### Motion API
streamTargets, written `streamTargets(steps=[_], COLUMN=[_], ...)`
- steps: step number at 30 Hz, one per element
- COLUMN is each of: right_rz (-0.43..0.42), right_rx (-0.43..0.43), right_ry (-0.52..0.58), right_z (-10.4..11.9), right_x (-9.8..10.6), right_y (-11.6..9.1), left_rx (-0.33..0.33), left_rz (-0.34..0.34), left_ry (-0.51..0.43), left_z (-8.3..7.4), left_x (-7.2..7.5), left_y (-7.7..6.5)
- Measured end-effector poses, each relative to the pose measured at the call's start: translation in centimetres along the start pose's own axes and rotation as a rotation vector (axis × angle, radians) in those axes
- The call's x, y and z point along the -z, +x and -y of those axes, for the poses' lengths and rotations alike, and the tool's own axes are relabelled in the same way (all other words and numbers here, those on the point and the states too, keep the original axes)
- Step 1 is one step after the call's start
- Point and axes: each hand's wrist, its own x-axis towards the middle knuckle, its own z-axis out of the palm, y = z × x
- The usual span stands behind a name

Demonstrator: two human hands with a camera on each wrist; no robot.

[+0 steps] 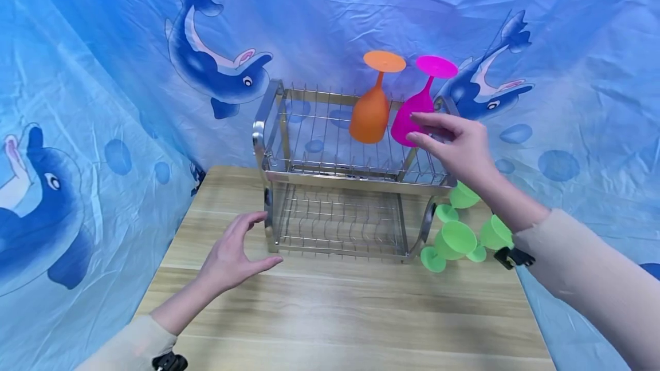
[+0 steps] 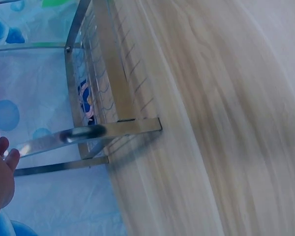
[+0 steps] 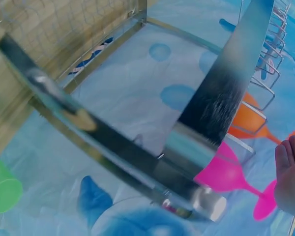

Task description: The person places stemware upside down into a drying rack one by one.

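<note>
A magenta plastic goblet [image 1: 407, 119] stands upside down on the upper tier of a two-tier metal dish rack [image 1: 356, 182], its foot up and its stem leaning right. My right hand [image 1: 459, 145] is at the goblet's right side, thumb and fingers spread apart, fingertips overlapping the bowl in the head view. Beside it an orange goblet [image 1: 370, 116] is also upside down. In the right wrist view my right hand [image 3: 292, 179] shows only partly, at the right edge. Low by the rack's left front post, my left hand [image 1: 229, 256] holds nothing, thumb and fingers parted.
Green goblets [image 1: 456, 239] lie and lean on the wooden table [image 1: 335, 314] to the rack's right, beneath my right forearm. The lower wire tier [image 1: 340, 222] sits close above the tabletop. A blue dolphin-print cloth [image 1: 330, 22] hangs behind and along the sides.
</note>
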Motion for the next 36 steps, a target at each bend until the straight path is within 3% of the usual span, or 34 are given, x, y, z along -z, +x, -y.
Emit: streamTargets(steps=[5,9,13,19,25,36], right_rz=[-0.017,-0.036,-0.024,-0.030,-0.047,-0.055], right_rx=[0.118,0.201,0.200,0.132,-0.011,-0.221], right_ry=[-0.113,-0.126,-0.135,-0.111,-0.032,0.007], right_z=[-1.4,-2.9,-4.1,-6.0,-9.3,-16.0], right_x=[1.7,2.7,3.5,4.3,4.4,1.6], right_y=[-3.2,-5.5,-7.8,-11.0,-14.4,-20.3], left_rx=[-0.015,-0.016,-0.030,-0.037,-0.026,-0.024], left_rz=[0.003,0.009,0.005,0.003,0.017,0.069], left_ry=[0.036,0.055,0.061,0.079,0.078,0.074], left_z=[0.2,0.4,0.6,0.9,1.0,1.1], left_x=[0.9,1.5,2.0,2.5,2.5,1.8], left_y=[0.3,0.6,0.9,1.1,1.1,1.3])
